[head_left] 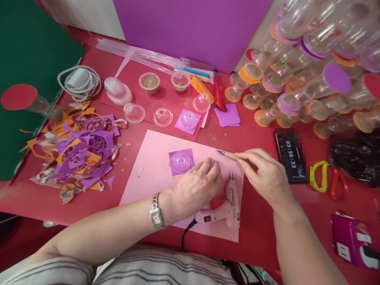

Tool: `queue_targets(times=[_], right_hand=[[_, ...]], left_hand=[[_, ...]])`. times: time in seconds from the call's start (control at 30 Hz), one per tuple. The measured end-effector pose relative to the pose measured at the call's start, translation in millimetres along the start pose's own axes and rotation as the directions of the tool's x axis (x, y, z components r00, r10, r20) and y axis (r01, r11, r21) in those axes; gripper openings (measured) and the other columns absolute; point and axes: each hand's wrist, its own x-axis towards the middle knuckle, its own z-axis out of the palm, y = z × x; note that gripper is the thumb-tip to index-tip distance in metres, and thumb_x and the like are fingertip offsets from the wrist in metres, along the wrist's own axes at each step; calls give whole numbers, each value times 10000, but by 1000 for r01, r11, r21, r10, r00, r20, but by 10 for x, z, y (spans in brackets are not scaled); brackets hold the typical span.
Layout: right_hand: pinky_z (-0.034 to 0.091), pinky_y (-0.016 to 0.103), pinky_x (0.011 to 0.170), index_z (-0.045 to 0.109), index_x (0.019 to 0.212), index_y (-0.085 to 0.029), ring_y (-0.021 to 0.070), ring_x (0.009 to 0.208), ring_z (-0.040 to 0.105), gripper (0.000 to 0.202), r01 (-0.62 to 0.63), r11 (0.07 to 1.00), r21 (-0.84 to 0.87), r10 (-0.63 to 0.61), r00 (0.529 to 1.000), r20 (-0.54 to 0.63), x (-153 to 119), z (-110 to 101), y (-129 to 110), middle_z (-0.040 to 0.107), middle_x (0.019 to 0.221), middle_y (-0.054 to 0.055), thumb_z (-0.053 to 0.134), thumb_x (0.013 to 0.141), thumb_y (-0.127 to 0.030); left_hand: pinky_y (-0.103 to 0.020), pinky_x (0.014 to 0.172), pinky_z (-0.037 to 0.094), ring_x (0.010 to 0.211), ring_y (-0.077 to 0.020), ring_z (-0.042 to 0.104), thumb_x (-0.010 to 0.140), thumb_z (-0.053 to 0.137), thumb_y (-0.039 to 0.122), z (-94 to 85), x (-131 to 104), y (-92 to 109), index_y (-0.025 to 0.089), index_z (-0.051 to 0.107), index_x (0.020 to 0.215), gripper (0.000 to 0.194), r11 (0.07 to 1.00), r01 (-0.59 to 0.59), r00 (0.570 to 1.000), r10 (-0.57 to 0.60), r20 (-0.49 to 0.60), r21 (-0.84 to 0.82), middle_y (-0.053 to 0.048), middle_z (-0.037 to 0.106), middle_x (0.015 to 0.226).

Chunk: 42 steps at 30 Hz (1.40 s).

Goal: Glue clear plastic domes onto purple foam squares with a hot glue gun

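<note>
A slim wooden-handled tool (230, 155), which looks like a thin paintbrush with a dark tip, is pinched in my right hand (265, 172). Its tip points left over the pink sheet (142, 166). My left hand (198, 186), a watch on its wrist, is closed with fingers curled down just above the pink glue gun (233, 204); whatever lies under the fingers is hidden. To its left, a clear plastic dome lid (181, 160) sits on a purple paper square (171, 170).
Paper scraps (86, 154) heap at left. Behind the sheet stand small cups (150, 84), clear lids (163, 117), purple squares (228, 115) and a red cutter (219, 93). Several clear bottle-like pieces (314, 87) crowd the back right. A phone timer (289, 158) and scissors (321, 176) lie at right.
</note>
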Motion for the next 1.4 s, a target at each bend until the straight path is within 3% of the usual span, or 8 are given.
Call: queue_targets(times=[0.27, 0.47, 0.63, 0.77, 0.97, 1.2, 1.4], right_hand=[[537, 295, 742, 692, 966, -215, 172, 801, 679, 162, -50, 999, 18, 50, 998, 33, 10, -2, -43, 705, 888, 41, 531, 953, -213], [533, 382, 819, 706, 1012, -232, 221, 856, 670, 204, -36, 997, -75, 37, 999, 21, -33, 14, -91, 690, 905, 66, 510, 957, -225], [545, 335, 735, 689, 930, -226, 200, 798, 682, 161, -142, 986, 87, 141, 990, 17, -67, 85, -55, 715, 874, 49, 528, 935, -237], [543, 313, 691, 687, 916, -224, 194, 773, 686, 133, -224, 967, 120, 227, 974, -8, -72, 93, -3, 727, 860, 40, 560, 916, -262], [552, 316, 702, 685, 912, -219, 181, 754, 673, 129, -176, 973, 153, 174, 984, 25, -86, 41, -84, 699, 858, 43, 563, 918, -259], [550, 336, 719, 679, 919, -219, 201, 791, 676, 139, -109, 993, 45, 109, 994, -8, -76, 60, -202, 689, 864, 57, 541, 933, -237], [537, 351, 778, 680, 936, -229, 211, 835, 673, 162, -100, 995, -22, 99, 995, -32, -69, 70, -260, 692, 886, 63, 518, 946, -221]], left_hand=[[-320, 889, 554, 1083, -243, 614, 927, 485, 122, -33, 15, -35, 77, 612, 1116, 232, 999, -37, 999, 37, -5, 38, -137, 647, 1129], [-329, 864, 564, 1077, -251, 619, 939, 460, 120, -19, 15, -31, 76, 611, 1109, 232, 999, -40, 999, 41, -16, 29, -149, 648, 1128], [-331, 877, 565, 1102, -237, 601, 945, 446, 108, -13, 10, -15, 94, 603, 1133, 245, 1000, -21, 1000, 21, -3, 13, -150, 642, 1153], [-339, 868, 565, 1098, -241, 600, 944, 457, 130, -33, 12, -15, 97, 605, 1117, 230, 1000, -23, 999, 23, 22, 3, -149, 641, 1152], [-347, 879, 561, 1113, -267, 600, 934, 471, 125, 23, 2, -7, 55, 605, 1120, 240, 1000, -25, 1000, 25, -15, 14, -179, 628, 1170], [-326, 861, 553, 1094, -268, 611, 925, 475, 128, 66, 3, -6, 55, 617, 1106, 241, 999, -19, 998, 22, -64, 49, -163, 640, 1148], [-347, 876, 543, 1105, -266, 602, 944, 446, 147, 39, 6, -6, 53, 619, 1100, 252, 998, -39, 999, 40, -21, 47, -180, 634, 1161]])
